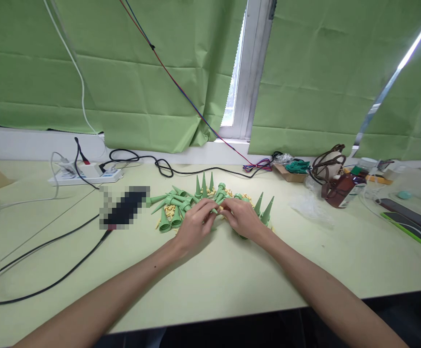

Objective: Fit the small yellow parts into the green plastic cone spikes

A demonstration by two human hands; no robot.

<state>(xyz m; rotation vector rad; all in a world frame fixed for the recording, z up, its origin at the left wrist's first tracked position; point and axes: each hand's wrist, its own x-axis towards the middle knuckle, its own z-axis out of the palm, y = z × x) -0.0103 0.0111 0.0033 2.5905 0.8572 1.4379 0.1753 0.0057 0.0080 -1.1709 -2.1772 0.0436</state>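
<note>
My left hand [196, 221] is closed around a green plastic cone [214, 211], mostly hidden by the fingers. Right beside it, the fingertips of my right hand [244, 218] pinch what looks like a small yellow piece [221, 208] at the cone's end. Behind and around both hands lies a heap of hollow green cones [165, 223], some on their sides. Several cones stand with points up, such as the green spike [267, 210] by my right hand. Small yellow pieces [170, 211] are scattered among them.
A blurred dark device [126, 209] with a black cable lies left of the heap. Behind it sits a white power strip [87, 175]. On the right are a plastic bag [312, 208], a dark red bottle [346, 189], an open cardboard box [290, 173] and a green-edged phone [409, 231].
</note>
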